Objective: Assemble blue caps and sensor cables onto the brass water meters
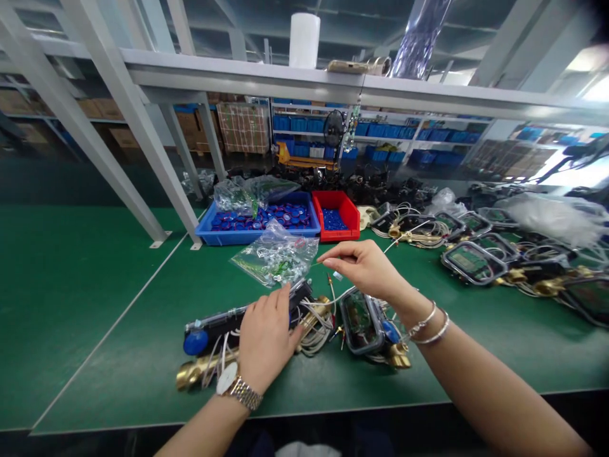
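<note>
Brass pipework (202, 369) lies on green worktop (143, 368), alongside black housings (221, 325); white cables (316, 343) loop at its right end. Clear bag (273, 257) of small pale pieces lies beyond.

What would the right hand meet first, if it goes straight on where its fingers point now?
Most likely the clear plastic bag, just left of the fingertips of the right hand. The hand seems raised, so it might pass over; the depth is unclear.
</note>
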The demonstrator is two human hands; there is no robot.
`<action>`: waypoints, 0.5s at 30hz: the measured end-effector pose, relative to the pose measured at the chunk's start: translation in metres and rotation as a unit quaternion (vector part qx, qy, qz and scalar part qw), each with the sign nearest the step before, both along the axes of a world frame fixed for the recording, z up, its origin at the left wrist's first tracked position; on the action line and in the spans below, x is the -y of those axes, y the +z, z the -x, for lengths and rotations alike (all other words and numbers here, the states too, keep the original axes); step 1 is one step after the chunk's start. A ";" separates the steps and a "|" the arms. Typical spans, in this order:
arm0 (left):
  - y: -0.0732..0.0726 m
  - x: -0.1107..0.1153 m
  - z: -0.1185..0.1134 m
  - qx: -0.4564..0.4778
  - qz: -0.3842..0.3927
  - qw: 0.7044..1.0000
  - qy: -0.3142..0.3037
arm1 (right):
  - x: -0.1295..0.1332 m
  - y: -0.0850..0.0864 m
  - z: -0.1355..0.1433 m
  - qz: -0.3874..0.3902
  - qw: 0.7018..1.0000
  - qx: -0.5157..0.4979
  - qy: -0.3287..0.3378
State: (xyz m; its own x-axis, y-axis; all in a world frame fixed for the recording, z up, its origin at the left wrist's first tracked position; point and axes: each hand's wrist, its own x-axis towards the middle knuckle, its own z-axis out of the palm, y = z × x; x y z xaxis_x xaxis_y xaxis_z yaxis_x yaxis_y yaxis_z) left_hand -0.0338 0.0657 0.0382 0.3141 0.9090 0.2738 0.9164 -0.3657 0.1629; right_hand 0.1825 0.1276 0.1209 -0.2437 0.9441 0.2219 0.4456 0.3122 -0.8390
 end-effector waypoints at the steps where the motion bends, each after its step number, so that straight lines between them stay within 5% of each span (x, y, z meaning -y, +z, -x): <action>1: -0.002 0.000 0.000 -0.003 0.001 1.000 0.004 | -0.005 -0.003 0.001 0.010 1.000 -0.003 0.009; 10: -0.004 -0.007 0.015 0.029 0.042 0.998 -0.037 | -0.038 -0.024 0.009 0.000 0.988 0.082 0.132; 15: 0.002 -0.011 0.019 0.043 0.105 0.985 -0.130 | -0.047 -0.024 0.010 -0.018 0.977 0.128 0.168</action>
